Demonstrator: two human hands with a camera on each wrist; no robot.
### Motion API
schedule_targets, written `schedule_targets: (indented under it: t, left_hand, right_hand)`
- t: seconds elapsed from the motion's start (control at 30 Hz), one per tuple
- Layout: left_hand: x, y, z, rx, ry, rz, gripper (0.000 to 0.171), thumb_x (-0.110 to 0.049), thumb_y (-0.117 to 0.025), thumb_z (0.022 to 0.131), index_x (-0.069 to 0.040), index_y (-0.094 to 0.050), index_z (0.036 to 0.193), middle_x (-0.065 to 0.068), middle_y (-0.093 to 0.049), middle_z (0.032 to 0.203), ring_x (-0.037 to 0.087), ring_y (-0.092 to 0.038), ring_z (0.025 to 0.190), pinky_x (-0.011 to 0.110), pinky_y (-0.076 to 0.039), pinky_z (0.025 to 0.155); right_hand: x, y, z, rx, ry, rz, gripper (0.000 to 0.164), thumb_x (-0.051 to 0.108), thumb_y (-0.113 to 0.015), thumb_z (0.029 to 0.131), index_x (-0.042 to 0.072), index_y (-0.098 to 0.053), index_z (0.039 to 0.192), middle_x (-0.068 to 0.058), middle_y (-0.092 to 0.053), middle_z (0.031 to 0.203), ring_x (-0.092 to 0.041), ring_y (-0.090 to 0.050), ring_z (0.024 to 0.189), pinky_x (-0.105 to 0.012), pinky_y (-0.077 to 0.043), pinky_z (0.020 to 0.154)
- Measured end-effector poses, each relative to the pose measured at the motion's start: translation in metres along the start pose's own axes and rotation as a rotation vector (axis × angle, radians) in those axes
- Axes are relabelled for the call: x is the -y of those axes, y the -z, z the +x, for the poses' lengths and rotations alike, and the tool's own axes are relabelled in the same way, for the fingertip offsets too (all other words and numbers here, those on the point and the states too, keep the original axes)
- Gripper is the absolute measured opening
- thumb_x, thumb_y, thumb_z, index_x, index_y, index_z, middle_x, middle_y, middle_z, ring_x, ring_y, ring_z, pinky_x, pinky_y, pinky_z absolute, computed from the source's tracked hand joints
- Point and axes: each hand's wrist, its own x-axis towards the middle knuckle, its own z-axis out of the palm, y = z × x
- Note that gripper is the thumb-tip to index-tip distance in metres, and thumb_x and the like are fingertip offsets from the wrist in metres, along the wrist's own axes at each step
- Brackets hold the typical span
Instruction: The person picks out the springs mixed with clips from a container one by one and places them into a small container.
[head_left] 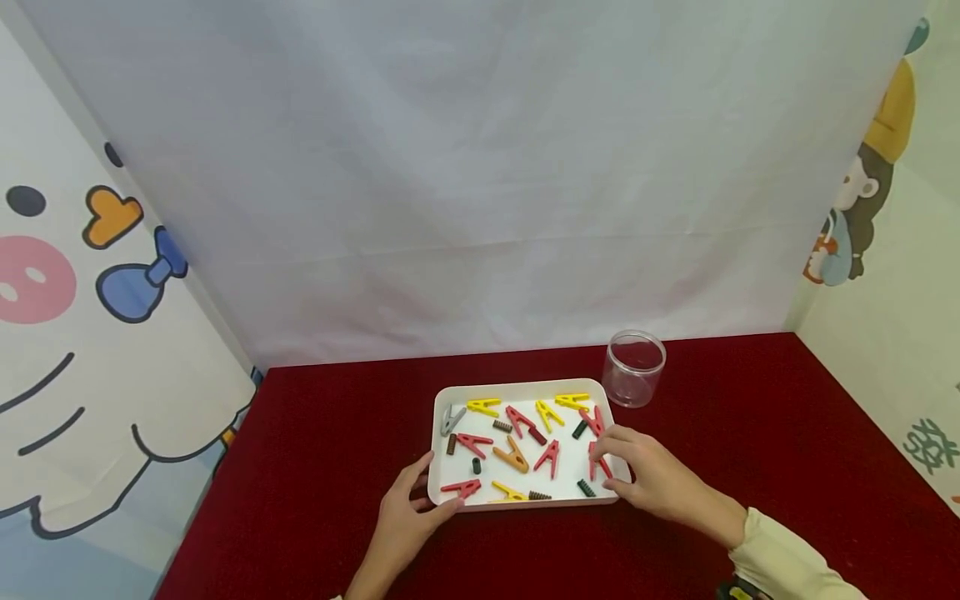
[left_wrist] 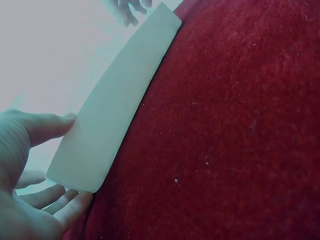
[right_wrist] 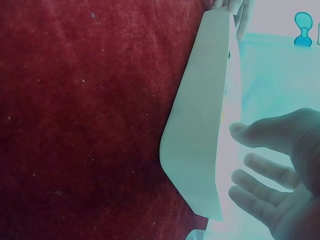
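Holding the tray (left_wrist: 110, 100) on the bench (head_left: 300, 500), the left hand (head_left: 402, 512) is clamping its corner. The right hand (head_left: 651, 473) is hovering, thumb and fingers apart, at a red clip (head_left: 592, 468) lying inside; contact is remaining unclear. Light, stiff plastic is probably favouring a pinch across the clip's legs.

The left hand (head_left: 405, 512) extends forward in a grip, thumb set apart from the fingers, while the right hand (head_left: 652, 475) angles inward to the left, fingers gently bent, thumb apart from them
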Motion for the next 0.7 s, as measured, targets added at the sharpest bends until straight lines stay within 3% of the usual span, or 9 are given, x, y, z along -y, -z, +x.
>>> schedule_targets:
  t: [0.13, 0.3, 0.53, 0.7]
  left_hand:
    - [0.001, 0.0, 0.0, -0.003, 0.002, -0.006, 0.08, -0.024, -0.085, 0.07, -0.006, -0.047, 0.138, 0.013, -0.054, 0.125, 0.026, -0.054, 0.107, 0.025, -0.051, 0.076]
    - [0.001, 0.0, -0.001, -0.006, 0.001, 0.002, 0.081, -0.025, -0.086, 0.069, -0.005, -0.047, 0.138, 0.013, -0.054, 0.126, 0.026, -0.054, 0.108, 0.026, -0.051, 0.076]
    - [0.001, 0.0, 0.0, -0.015, 0.004, -0.002, 0.081, -0.024, -0.086, 0.069, -0.006, -0.048, 0.138, 0.014, -0.053, 0.128, 0.027, -0.054, 0.108, 0.026, -0.051, 0.076]
    - [0.002, 0.0, 0.001, -0.013, 0.011, 0.005, 0.081, -0.025, -0.086, 0.069, -0.007, -0.047, 0.139, 0.014, -0.053, 0.129, 0.027, -0.053, 0.11, 0.027, -0.051, 0.077]
  right_hand:
    - [0.0, -0.002, 0.003, 0.057, -0.003, 0.017, 0.028, 0.002, -0.079, 0.07, 0.013, -0.066, 0.092, 0.006, -0.06, 0.099, -0.014, -0.055, 0.092, -0.038, -0.048, 0.081]
    - [-0.003, -0.004, 0.008, 0.091, 0.054, 0.027, 0.028, 0.001, -0.08, 0.068, 0.01, -0.068, 0.092, 0.005, -0.06, 0.096, -0.014, -0.056, 0.091, -0.036, -0.048, 0.081]
    - [-0.008, -0.005, 0.018, 0.221, 0.041, 0.014, 0.024, 0.005, -0.08, 0.068, 0.01, -0.07, 0.089, 0.004, -0.063, 0.09, -0.016, -0.057, 0.084, -0.032, -0.048, 0.076]
    - [-0.012, -0.009, 0.022, 0.25, 0.047, 0.011, 0.024, 0.004, -0.081, 0.066, 0.009, -0.07, 0.087, 0.003, -0.062, 0.086, -0.013, -0.056, 0.079, -0.029, -0.047, 0.073]
